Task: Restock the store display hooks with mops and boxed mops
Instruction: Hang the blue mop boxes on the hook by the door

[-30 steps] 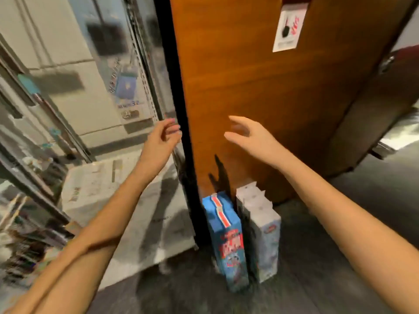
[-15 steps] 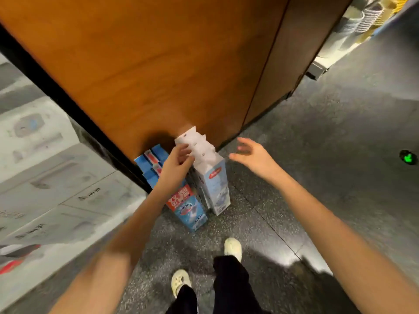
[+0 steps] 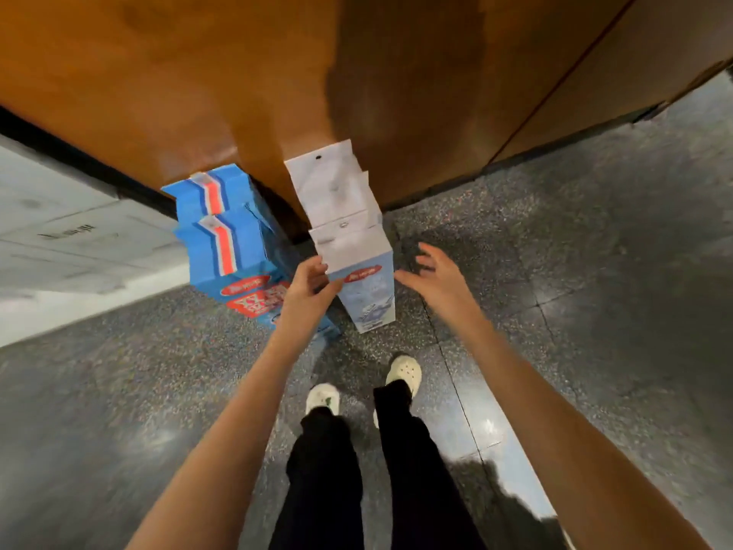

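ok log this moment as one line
step: grasp | left hand: pinches front pale mop box at top corner | right hand: open beside its right edge | blue boxes: upright on floor

Single head-worn wide-angle view, tilted steeply down.

The camera sits above the person's own body and faces forward and almost straight down, so both forearms run in from the bottom corners and the shoes (image 3: 404, 371) stand low at centre on the floor (image 3: 595, 311). The left hand (image 3: 307, 295) and right hand (image 3: 436, 279) lie near mid-frame, at arm's reach from the lens, on either side of the white boxes (image 3: 349, 240). The blue boxes (image 3: 222, 232) stand just to their left. The wood panel (image 3: 198, 73) fills the top and leans with the lens distortion.
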Demonstrator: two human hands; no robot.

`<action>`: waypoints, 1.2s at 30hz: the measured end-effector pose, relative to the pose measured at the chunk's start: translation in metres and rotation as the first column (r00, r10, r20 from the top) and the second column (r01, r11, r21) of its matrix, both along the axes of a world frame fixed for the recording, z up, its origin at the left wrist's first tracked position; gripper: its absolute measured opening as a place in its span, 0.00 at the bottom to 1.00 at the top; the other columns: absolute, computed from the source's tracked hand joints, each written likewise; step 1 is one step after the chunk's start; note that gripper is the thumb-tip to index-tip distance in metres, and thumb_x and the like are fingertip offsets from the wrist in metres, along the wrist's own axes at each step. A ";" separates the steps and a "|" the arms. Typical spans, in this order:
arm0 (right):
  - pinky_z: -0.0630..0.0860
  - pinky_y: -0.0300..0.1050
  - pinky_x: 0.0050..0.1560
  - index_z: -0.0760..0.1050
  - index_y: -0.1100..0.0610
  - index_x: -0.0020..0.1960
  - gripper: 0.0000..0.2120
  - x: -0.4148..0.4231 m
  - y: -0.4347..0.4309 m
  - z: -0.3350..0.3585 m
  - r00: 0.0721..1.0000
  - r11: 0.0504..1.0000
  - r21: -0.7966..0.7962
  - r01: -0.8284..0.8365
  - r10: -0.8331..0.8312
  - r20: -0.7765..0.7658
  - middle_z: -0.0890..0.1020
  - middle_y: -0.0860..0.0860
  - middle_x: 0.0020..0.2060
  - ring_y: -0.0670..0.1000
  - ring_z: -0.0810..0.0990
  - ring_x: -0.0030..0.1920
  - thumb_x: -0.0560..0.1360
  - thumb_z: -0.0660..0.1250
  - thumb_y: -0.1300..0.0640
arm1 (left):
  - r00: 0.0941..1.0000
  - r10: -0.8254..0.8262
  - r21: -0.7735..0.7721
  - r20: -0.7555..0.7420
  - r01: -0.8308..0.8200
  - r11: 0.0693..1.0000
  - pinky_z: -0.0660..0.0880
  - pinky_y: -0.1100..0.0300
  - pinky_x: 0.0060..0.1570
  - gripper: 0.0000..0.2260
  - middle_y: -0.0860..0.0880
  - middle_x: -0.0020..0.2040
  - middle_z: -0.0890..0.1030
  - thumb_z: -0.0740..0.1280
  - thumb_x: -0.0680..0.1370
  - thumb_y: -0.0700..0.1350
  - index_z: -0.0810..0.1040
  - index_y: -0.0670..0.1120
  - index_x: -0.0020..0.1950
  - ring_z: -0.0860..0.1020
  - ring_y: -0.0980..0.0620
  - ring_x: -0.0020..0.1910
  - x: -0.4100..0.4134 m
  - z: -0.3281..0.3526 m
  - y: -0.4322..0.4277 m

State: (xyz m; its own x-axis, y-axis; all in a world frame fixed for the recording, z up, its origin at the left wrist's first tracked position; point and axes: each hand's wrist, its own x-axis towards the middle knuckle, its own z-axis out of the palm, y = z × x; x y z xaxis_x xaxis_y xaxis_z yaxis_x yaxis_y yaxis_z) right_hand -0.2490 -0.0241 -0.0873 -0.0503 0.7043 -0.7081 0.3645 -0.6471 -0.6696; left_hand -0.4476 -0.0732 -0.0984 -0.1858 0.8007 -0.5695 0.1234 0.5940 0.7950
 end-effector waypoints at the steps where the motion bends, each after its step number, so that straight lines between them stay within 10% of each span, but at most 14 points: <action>1: 0.67 0.41 0.56 0.59 0.54 0.75 0.34 0.002 0.006 -0.017 1.000 1.000 -0.008 -0.013 0.013 -0.002 0.67 0.54 0.71 0.53 0.68 0.69 0.74 0.71 0.54 | 1.000 0.019 -0.004 -0.016 -0.019 1.000 0.74 0.73 0.47 0.17 0.46 0.61 0.74 0.65 0.78 0.36 0.67 0.40 0.66 0.75 0.54 0.57 0.001 -0.015 0.003; 9: 0.67 0.46 0.66 0.56 0.53 0.76 0.42 -0.002 0.035 -0.154 0.968 0.967 0.047 -0.249 0.249 0.002 0.68 0.52 0.71 0.51 0.69 0.69 0.69 0.75 0.53 | 0.977 0.197 0.054 -0.076 -0.193 0.980 0.73 0.59 0.62 0.29 0.48 0.66 0.73 0.72 0.73 0.45 0.63 0.44 0.71 0.73 0.53 0.63 -0.002 -0.150 0.029; 13: 0.72 0.53 0.65 0.64 0.55 0.72 0.39 -0.007 0.047 -0.197 0.953 0.948 0.105 -0.301 0.304 -0.011 0.76 0.51 0.64 0.50 0.76 0.62 0.66 0.78 0.53 | 0.977 0.214 0.065 0.008 -0.214 0.975 0.74 0.69 0.54 0.33 0.50 0.67 0.72 0.72 0.73 0.47 0.61 0.46 0.73 0.73 0.56 0.63 -0.001 -0.190 0.029; 20: 0.74 0.36 0.56 0.63 0.56 0.69 0.37 -0.012 0.052 -0.204 0.939 0.929 0.144 -0.341 0.344 0.006 0.77 0.46 0.57 0.44 0.76 0.56 0.66 0.78 0.54 | 0.986 0.124 0.146 -0.112 -0.107 0.984 0.72 0.71 0.55 0.36 0.59 0.58 0.72 0.80 0.63 0.46 0.63 0.51 0.64 0.72 0.68 0.57 -0.002 -0.194 0.023; 23: 0.71 0.25 0.49 0.64 0.55 0.69 0.36 -0.006 0.047 -0.188 0.929 0.919 0.144 -0.368 0.369 0.020 0.75 0.41 0.52 0.40 0.74 0.51 0.67 0.77 0.54 | 0.979 0.088 0.126 -0.185 -0.065 0.990 0.71 0.71 0.52 0.38 0.59 0.56 0.73 0.81 0.61 0.50 0.63 0.50 0.63 0.72 0.71 0.55 0.005 -0.178 0.015; 28: 0.76 0.41 0.56 0.69 0.54 0.65 0.35 0.009 0.034 -0.126 0.938 0.933 0.094 -0.348 0.346 0.039 0.79 0.44 0.54 0.45 0.78 0.55 0.63 0.78 0.47 | 0.980 0.063 0.184 -0.186 -0.028 0.983 0.71 0.74 0.48 0.37 0.58 0.55 0.74 0.80 0.60 0.55 0.66 0.50 0.62 0.72 0.71 0.53 0.012 -0.097 0.016; 31: 0.74 0.28 0.48 0.71 0.55 0.65 0.34 0.010 0.030 -0.062 0.936 0.927 0.132 -0.352 0.352 0.020 0.80 0.41 0.50 0.37 0.79 0.50 0.63 0.79 0.51 | 0.976 -0.034 0.237 -0.217 0.087 0.968 0.74 0.67 0.51 0.38 0.58 0.54 0.76 0.76 0.56 0.65 0.66 0.54 0.59 0.75 0.63 0.54 -0.001 -0.020 0.023; 36: 0.78 0.52 0.59 0.67 0.54 0.68 0.43 0.005 0.030 0.075 0.933 0.904 0.240 -0.353 0.360 0.016 0.81 0.46 0.57 0.46 0.80 0.58 0.58 0.80 0.43 | 0.981 -0.081 0.318 -0.175 0.134 0.939 0.73 0.72 0.47 0.35 0.63 0.52 0.76 0.79 0.58 0.59 0.67 0.54 0.58 0.74 0.70 0.51 -0.027 0.117 0.035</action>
State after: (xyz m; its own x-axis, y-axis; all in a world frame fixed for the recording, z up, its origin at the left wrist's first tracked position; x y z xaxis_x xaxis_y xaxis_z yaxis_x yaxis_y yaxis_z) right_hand -0.2440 0.0058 -0.0118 -0.3464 0.7814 -0.5191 0.5207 -0.3001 -0.7992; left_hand -0.4749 -0.0385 0.0187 -0.1535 0.9576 -0.2437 0.3109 0.2809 0.9080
